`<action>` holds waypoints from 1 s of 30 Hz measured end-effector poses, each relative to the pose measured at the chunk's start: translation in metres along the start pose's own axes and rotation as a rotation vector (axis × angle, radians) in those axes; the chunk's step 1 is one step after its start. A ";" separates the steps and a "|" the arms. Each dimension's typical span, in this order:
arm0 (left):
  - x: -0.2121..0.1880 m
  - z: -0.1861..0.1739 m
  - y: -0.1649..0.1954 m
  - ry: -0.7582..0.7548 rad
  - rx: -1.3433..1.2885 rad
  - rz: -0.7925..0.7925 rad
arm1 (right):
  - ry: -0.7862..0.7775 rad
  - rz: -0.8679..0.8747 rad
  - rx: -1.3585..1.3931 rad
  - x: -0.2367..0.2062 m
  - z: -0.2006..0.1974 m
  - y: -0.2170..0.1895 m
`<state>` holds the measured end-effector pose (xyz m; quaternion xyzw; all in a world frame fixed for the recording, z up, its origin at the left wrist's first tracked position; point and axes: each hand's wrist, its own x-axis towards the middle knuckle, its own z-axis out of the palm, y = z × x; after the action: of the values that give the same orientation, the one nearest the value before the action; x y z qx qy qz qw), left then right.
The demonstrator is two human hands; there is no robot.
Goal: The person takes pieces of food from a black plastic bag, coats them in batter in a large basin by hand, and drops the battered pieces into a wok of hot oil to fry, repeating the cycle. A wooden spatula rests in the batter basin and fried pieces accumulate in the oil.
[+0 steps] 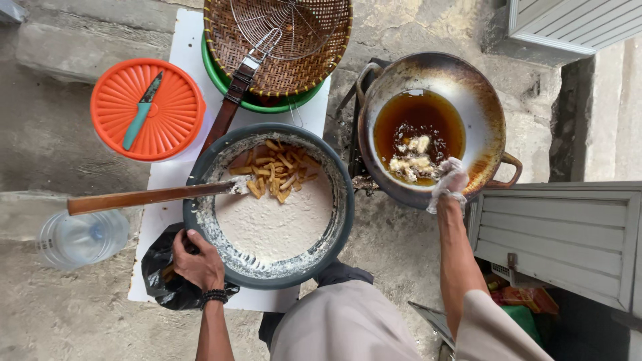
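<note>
While the left hand (197, 262) is gripping the near rim of the batter basin (267, 207), fingers curled tight, the gloved right hand (449, 179) is pinching a battered piece (438, 175) at its fingertips: soft, slippery, fragile. Just beyond, hot oil in the wok (431, 127) is bubbling; beneath lies rough concrete.

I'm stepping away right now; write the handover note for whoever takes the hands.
Left hand: gripping the rim of the grey batter bowl, beside a black bag.
Right hand: in a thin plastic glove, over the wok, at the oil's edge.
Done: a few battered pieces are frying.
Left: banana strips lie in the batter, with a wooden spoon. The skimmer rests in the basket.
</note>
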<state>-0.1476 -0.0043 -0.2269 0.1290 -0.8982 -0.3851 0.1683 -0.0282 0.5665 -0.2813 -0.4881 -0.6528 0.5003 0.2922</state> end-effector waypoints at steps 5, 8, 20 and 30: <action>0.006 -0.008 -0.003 0.050 -0.016 0.009 | -0.292 0.414 0.972 -0.103 0.029 -0.106; 0.008 -0.015 -0.005 0.062 -0.044 -0.034 | -0.651 -0.164 0.611 -0.176 0.092 -0.142; 0.019 -0.033 -0.015 0.075 -0.062 -0.132 | -0.750 -0.924 -1.108 -0.251 0.226 -0.061; 0.024 -0.038 -0.022 0.070 -0.055 -0.179 | -1.085 -0.697 -0.748 -0.367 0.226 -0.046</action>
<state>-0.1521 -0.0528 -0.2135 0.2174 -0.8657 -0.4185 0.1681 -0.1109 0.1408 -0.2727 -0.0038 -0.9489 0.2939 -0.1150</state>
